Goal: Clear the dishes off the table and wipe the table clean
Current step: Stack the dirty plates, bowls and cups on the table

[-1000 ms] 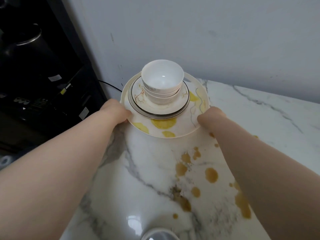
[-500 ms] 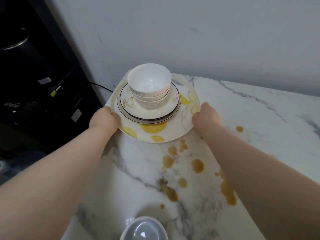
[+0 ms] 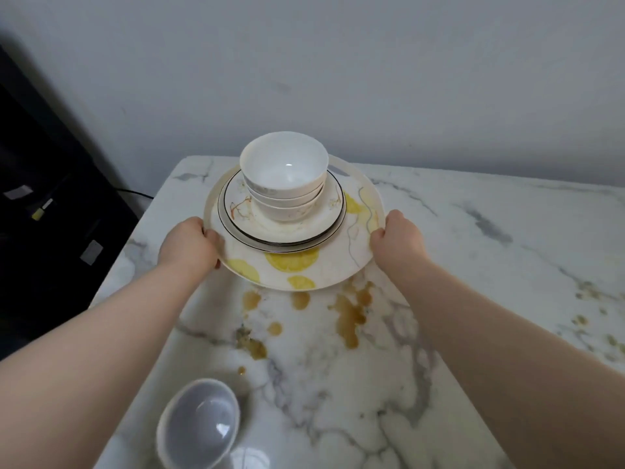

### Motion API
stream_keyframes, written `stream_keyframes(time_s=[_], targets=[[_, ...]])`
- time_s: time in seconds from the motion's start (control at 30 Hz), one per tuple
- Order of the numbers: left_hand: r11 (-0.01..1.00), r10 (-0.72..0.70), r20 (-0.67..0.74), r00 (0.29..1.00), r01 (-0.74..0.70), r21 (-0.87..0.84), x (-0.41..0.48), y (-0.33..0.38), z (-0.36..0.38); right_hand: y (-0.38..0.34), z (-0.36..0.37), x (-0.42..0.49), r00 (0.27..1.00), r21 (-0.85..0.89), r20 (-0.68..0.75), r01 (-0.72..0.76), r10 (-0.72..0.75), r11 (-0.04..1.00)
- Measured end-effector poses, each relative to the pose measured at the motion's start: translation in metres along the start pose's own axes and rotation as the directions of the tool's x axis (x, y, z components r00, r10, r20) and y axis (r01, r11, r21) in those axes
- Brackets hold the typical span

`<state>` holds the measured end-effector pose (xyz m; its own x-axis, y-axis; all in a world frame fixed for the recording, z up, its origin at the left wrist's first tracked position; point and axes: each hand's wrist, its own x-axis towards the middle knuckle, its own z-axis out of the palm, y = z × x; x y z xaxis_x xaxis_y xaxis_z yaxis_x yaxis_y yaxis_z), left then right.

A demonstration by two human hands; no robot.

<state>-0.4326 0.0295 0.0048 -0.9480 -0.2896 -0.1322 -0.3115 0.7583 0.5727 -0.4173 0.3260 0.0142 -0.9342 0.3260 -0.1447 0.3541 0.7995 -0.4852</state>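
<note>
marble counter (image 3: 473,265) ends at its left edge just beside the left hand (image 3: 189,245); open room lies rightward. left hand and right hand (image 3: 397,243) each have a curled grip on the lemon plate (image 3: 338,269) rim, near the back corner, stacked bowls (image 3: 284,164) on it. brown spills (image 3: 348,316) lie in front, a grey bowl (image 3: 199,424) nearer. grey wall (image 3: 372,79) behind.

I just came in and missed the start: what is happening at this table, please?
A person's left hand and right hand grip the lemon-patterned plate at its sides. On it sit smaller plates and stacked bowls. The marble table shows brown spills, not yet wiped, and a grey bowl sits near the front edge.
</note>
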Motion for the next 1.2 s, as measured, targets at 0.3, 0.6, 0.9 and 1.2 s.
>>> stream_keyframes(time_s=[0.3, 0.6, 0.9, 1.2], targets=[[0.994, 0.104, 0.118, 0.988, -0.107, 0.02, -0.085, 0.129, 0.075, 0.137, -0.115, -0.013, 0.994, -0.03, -0.061, -0.088, 0.087, 0.996], [0.994, 0.105, 0.183, 0.977, -0.104, -0.017, -0.132, 0.217, 0.192, 0.271, -0.167, 0.008, 0.984, -0.043, -0.067, -0.166, 0.163, 0.985], [0.997, 0.052, 0.198, 0.979, -0.063, 0.05, -0.129, 0.249, 0.242, 0.325, -0.162, 0.041, 0.981, -0.06, -0.027, -0.191, 0.19, 0.98], [0.987, 0.01, 0.202, 0.979, -0.042, 0.155, -0.116, 0.247, 0.25, 0.329, -0.145, 0.059, 0.973, -0.1, 0.036, -0.222, 0.227, 0.97]])
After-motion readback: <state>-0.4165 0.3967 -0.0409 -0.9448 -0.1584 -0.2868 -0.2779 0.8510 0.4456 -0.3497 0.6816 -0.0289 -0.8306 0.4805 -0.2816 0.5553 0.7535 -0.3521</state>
